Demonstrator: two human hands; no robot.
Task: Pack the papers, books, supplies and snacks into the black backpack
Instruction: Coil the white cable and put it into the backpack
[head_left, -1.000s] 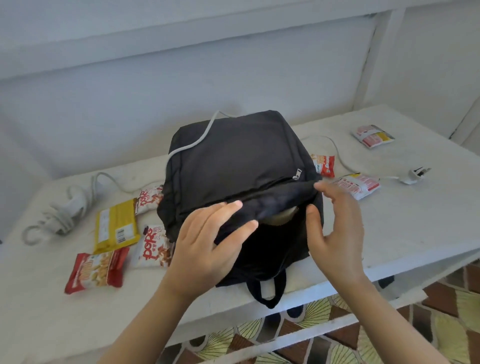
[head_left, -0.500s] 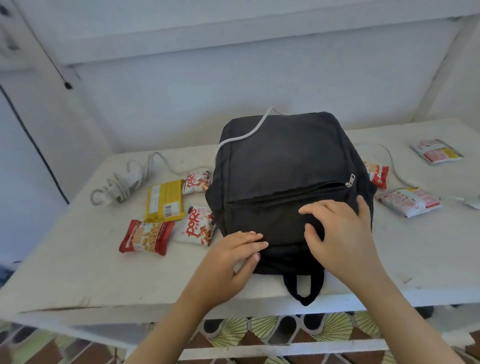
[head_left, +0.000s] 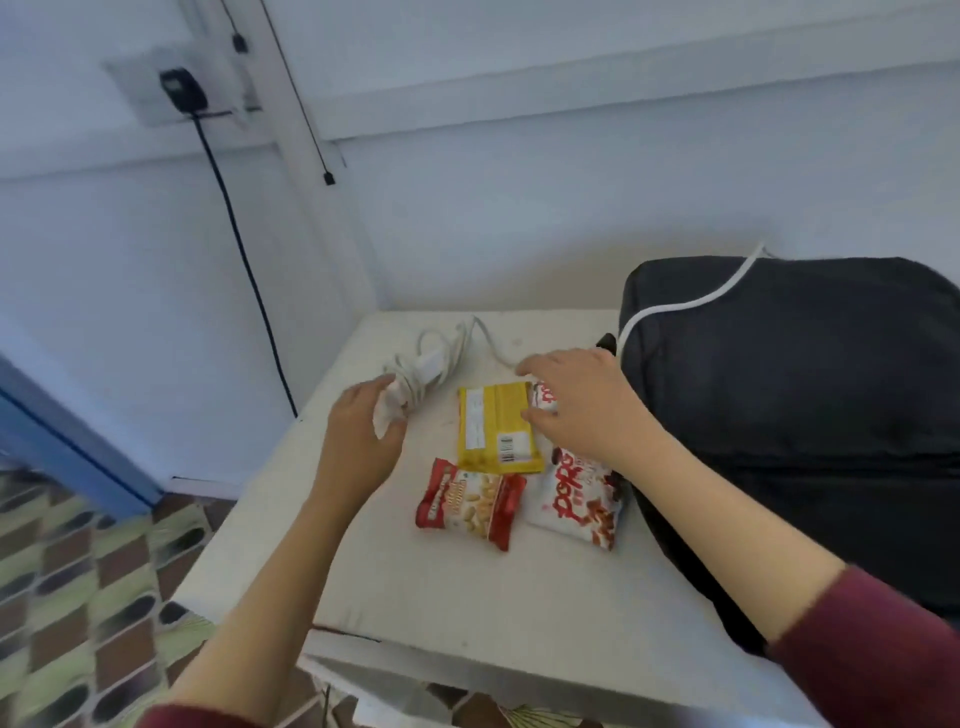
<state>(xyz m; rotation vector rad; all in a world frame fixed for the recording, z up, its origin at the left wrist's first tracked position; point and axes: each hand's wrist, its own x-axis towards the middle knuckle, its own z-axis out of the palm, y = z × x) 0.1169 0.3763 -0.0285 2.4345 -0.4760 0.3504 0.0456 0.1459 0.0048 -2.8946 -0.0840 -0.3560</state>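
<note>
head view: left grip curls round cable bundle; right grip spread, empty, touching yellow packet; advise pinching its edge squarely.

A white tabletop is seen at the centre. At ten o'clock a black plug is seated in a wall socket, and a black cable is hung from it down the white wall. At eight o'clock a patterned tiled floor is shown, bordered by a blue board.
</note>
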